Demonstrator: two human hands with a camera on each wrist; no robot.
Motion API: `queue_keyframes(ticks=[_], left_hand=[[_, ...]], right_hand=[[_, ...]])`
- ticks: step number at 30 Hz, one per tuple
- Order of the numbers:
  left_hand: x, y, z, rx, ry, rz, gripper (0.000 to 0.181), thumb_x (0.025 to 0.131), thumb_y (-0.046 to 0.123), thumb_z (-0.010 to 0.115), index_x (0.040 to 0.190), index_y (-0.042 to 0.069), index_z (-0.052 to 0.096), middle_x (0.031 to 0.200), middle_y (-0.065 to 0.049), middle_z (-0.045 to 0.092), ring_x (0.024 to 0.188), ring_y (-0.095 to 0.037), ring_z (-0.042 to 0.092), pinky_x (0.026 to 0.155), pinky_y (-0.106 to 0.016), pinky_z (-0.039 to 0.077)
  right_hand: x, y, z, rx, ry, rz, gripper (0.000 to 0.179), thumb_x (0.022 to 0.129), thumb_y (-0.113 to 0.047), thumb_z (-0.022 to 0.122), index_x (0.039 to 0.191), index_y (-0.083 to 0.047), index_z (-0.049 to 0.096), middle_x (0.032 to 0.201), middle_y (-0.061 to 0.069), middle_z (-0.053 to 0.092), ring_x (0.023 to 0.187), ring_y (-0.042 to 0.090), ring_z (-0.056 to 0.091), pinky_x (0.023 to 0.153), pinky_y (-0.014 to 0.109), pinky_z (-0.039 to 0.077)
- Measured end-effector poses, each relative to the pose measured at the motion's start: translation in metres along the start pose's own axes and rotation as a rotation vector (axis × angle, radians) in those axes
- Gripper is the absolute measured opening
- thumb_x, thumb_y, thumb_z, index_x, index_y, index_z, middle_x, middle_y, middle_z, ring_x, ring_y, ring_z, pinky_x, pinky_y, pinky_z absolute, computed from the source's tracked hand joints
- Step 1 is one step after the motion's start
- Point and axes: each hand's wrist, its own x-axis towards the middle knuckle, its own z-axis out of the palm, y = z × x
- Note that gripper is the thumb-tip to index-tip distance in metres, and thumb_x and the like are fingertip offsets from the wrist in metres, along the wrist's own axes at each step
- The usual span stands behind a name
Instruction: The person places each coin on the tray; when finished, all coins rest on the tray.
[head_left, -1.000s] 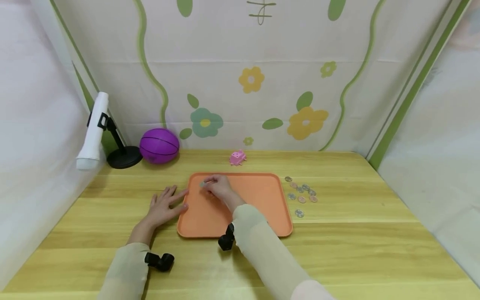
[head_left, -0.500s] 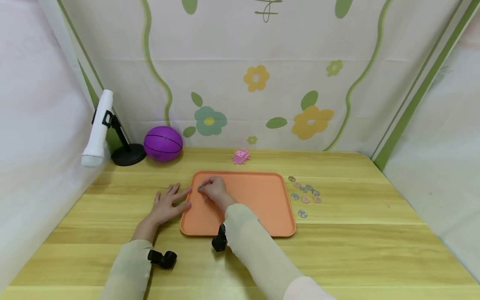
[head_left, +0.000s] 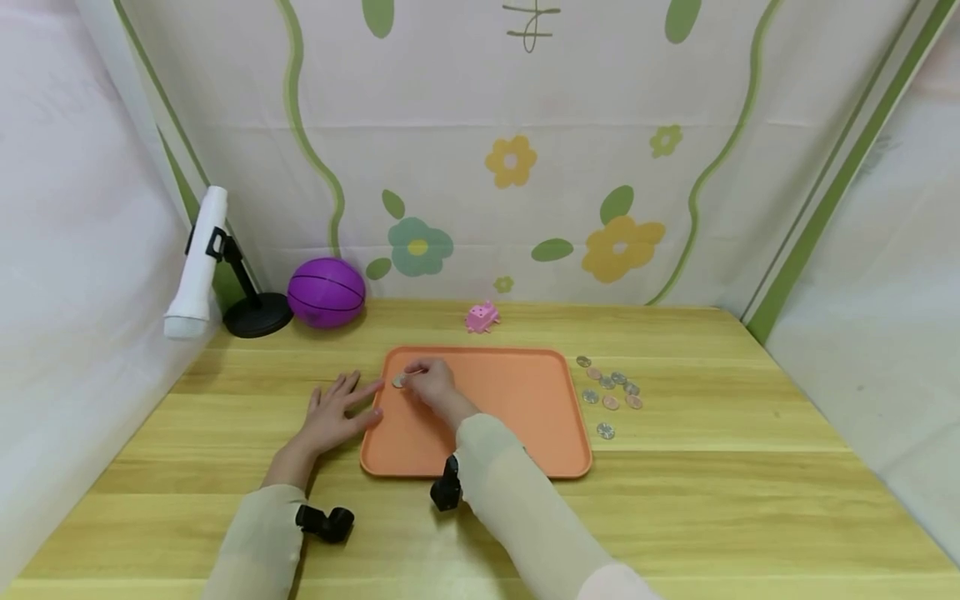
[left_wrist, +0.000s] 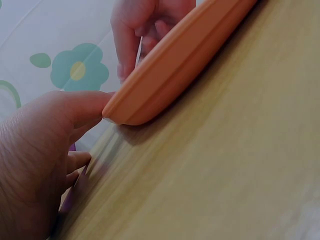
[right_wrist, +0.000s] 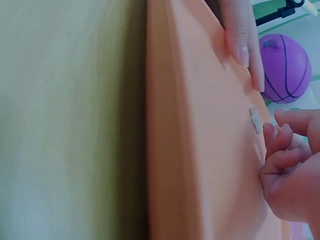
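Spreading wide at the left side of the tray [head_left: 517, 396], the left hand [head_left: 330, 421] rested its forefinger and thumb against the rim, and I saw nothing in its hold. Over the tray's far left part I had the right hand [head_left: 433, 385], fingers bent inward, with a silver coin [head_left: 398, 381] just beside its fingertips. On my right wrist feed the coin showed low over the tray near that left rim, but I could not tell whether the fingertips touched it or had any grip on it. Just to the right of the tray I made out a scatter of silver and copper coins [head_left: 607, 382], lying on the wooden table [head_left: 720, 392]. Behind the tray sat a small pink toy [head_left: 482, 317] with dark spots. Beyond the tray's far left corner I saw a purple ball [head_left: 326, 293], and farther left of the tray a white tube [head_left: 198, 262], tilted in a black stand [head_left: 258, 315]. A flowered cloth [head_left: 450, 183] hung behind the tray.
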Motion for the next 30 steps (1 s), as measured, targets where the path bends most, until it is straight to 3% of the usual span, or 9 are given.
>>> queue_keyframes(ticks=[4, 10, 18, 23, 30], left_hand=[[0.0, 0.0, -0.001, 0.004, 0.002, -0.002, 0.054, 0.082, 0.04, 0.052, 0.129, 0.015, 0.044, 0.136, -0.025, 0.022, 0.124, -0.041, 0.009, 0.091, -0.06, -0.003], [-0.002, 0.001, -0.003, 0.007, 0.01, -0.005, 0.054, 0.082, 0.041, 0.052, 0.129, 0.014, 0.044, 0.136, -0.025, 0.022, 0.124, -0.041, 0.01, 0.091, -0.06, -0.003], [-0.003, -0.002, -0.002, -0.008, 0.017, 0.014, 0.054, 0.082, 0.039, 0.054, 0.129, 0.013, 0.044, 0.136, -0.025, 0.021, 0.124, -0.041, 0.01, 0.09, -0.06, -0.002], [-0.003, -0.002, 0.0, -0.015, 0.019, 0.018, 0.054, 0.082, 0.038, 0.054, 0.129, 0.013, 0.044, 0.135, -0.025, 0.022, 0.124, -0.041, 0.01, 0.09, -0.06, -0.003], [-0.001, -0.001, 0.001, -0.007, 0.014, 0.016, 0.054, 0.082, 0.039, 0.054, 0.129, 0.013, 0.044, 0.135, -0.024, 0.022, 0.124, -0.041, 0.01, 0.09, -0.06, -0.002]], right_hand=[[-0.002, -0.003, -0.012, 0.007, -0.042, -0.012, 0.015, 0.076, -0.004, 0.064, 0.09, 0.001, 0.063, 0.068, 0.005, 0.057, 0.051, 0.014, 0.049, 0.047, 0.023, 0.041], [-0.008, -0.014, -0.038, 0.038, -0.12, -0.049, 0.025, 0.079, -0.006, 0.062, 0.102, 0.004, 0.06, 0.075, 0.005, 0.058, 0.063, 0.029, 0.052, 0.055, 0.032, 0.044], [-0.022, -0.029, -0.076, 0.019, -0.158, -0.114, 0.023, 0.08, -0.01, 0.061, 0.102, -0.002, 0.061, 0.072, 0.004, 0.057, 0.051, 0.016, 0.045, 0.046, 0.029, 0.033], [-0.035, -0.031, -0.112, -0.007, -0.181, -0.168, 0.023, 0.081, -0.009, 0.06, 0.103, -0.001, 0.06, 0.079, 0.006, 0.058, 0.053, 0.016, 0.046, 0.044, 0.023, 0.033], [-0.045, -0.011, -0.164, -0.059, -0.084, -0.215, 0.026, 0.08, -0.013, 0.062, 0.103, -0.001, 0.059, 0.083, 0.008, 0.06, 0.055, 0.016, 0.048, 0.046, 0.025, 0.037]])
